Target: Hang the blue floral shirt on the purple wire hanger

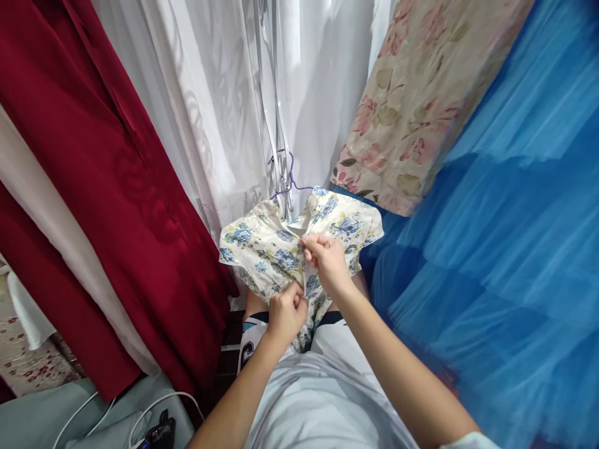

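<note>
Closest to the lens I see the wearer's pale shirt (309, 405), with both bare forearms reaching up and away from it. Left hand (285, 312) is curled into a pinch on the front opening of a small floral top (255, 246), low on the placket. Right hand (327, 259) pinches the same opening higher up, near the neckline, fingertips pressed together on the cloth. Both hands are clenched on fabric.

That top, cream with blue flowers, hangs from a purple hanger (292, 178). Its short sleeves spread out from the hanger's two ends and its hem drops behind the left hand.

I judge it light, thin and limp. It creases under the fingers and has no stiffness of its own, so it would slide off the hanger's ends if tugged sideways. The firmest places to take hold look to be the doubled placket edges or the shoulder seams right by the hanger's hook.

Around it hang a dark red garment (107, 187) to the left, sheer white fabric (210, 93) behind, a pink-flowered cloth (421, 93) at upper right and blue tulle (505, 237) to the right. White cables (154, 405) and a black device (159, 431) lie at lower left. I can make out no box, bag or basket.
</note>
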`<state>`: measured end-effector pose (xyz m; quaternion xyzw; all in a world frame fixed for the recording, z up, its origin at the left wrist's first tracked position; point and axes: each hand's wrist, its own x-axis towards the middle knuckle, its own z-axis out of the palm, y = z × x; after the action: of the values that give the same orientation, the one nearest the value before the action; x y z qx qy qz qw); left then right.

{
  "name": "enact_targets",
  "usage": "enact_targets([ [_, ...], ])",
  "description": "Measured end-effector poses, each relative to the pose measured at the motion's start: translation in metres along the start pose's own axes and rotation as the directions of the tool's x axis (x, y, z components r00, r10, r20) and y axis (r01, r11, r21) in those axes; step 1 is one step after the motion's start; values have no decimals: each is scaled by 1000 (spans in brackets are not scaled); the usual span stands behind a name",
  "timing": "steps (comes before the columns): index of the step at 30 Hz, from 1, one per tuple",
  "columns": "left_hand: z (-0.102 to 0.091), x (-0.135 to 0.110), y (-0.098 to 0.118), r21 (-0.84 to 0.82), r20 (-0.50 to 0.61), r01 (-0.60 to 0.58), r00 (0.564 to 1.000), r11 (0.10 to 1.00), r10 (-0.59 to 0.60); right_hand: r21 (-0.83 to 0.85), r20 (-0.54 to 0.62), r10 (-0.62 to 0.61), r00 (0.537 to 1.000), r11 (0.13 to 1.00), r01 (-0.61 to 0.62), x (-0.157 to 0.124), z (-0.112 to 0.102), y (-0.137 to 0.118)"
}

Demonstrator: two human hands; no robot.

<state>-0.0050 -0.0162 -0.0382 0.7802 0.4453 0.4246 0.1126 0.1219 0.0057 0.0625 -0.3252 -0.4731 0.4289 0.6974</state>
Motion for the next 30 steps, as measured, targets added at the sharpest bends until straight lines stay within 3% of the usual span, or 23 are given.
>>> enact_targets([
  [3,1,5,5,91,26,-16,1000,996,14,60,13,4,1000,998,-4,37,12,-25],
  [7,11,5,10,260,128,-134,986,956,104,95,-44,20,999,995,-16,69,20,-45],
  [10,17,5,9,301,212,-164,972,939,101,71,-26,3,1000,997,-1,74,19,-50],
  [13,6,17,10,200,239,-82,971,976,33,13,51,-32,998,999,32,66,14,-49],
  [16,-26,46,20,-135,75,-32,996,990,42,-34,80,-113,990,993,116,55,10,-48],
  [19,-68,87,37,-385,-236,-187,967,904,99,-89,104,-218,970,970,228,45,10,-49],
  [21,-90,112,47,-383,-312,-283,936,879,165,-127,134,-260,956,953,277,40,12,-50],
  [23,-101,131,55,-300,-297,-339,921,892,251,-148,156,-282,947,941,304,39,13,-49],
  [26,-100,143,62,-148,-259,-407,896,901,362,-139,168,-314,934,931,338,43,11,-44],
  [30,-94,147,66,-114,-351,-457,849,882,395,-172,135,-345,929,915,365,50,3,-25],
])
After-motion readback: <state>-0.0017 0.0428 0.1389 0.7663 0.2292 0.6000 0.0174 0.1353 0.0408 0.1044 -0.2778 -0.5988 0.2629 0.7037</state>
